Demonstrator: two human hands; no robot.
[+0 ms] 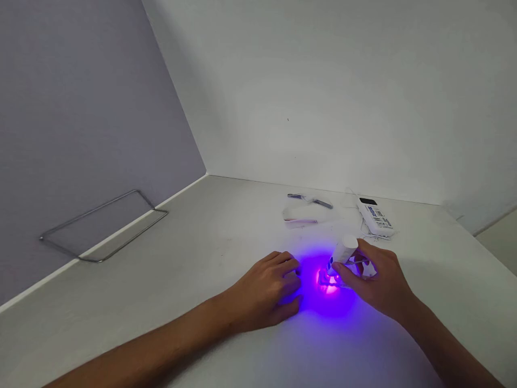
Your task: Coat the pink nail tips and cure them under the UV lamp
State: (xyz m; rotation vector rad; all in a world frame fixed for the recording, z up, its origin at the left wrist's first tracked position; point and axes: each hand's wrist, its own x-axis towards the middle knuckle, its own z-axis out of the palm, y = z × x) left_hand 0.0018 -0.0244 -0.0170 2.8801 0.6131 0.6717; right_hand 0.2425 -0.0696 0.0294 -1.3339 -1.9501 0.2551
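My right hand (382, 277) grips a small white cylindrical UV lamp (344, 250) between thumb and fingers, tilted over the tabletop. Violet light from its lower end falls on a small flat piece (324, 278), whose details are lost in the pink-violet glare. To the left of the glow my left hand (274, 291) rests on the surface, its fingers bent and the thumb apart from them. Nothing shows between them, though the underside of the palm is hidden.
A white power bank (377, 216) with a dark display and a thin cable lies behind my right hand. Tweezers-like slim tools (322, 203) and a thin pinkish strip (301, 220) lie near the back wall. On the left, a bent metal wire frame (135, 240) leans against the grey wall.
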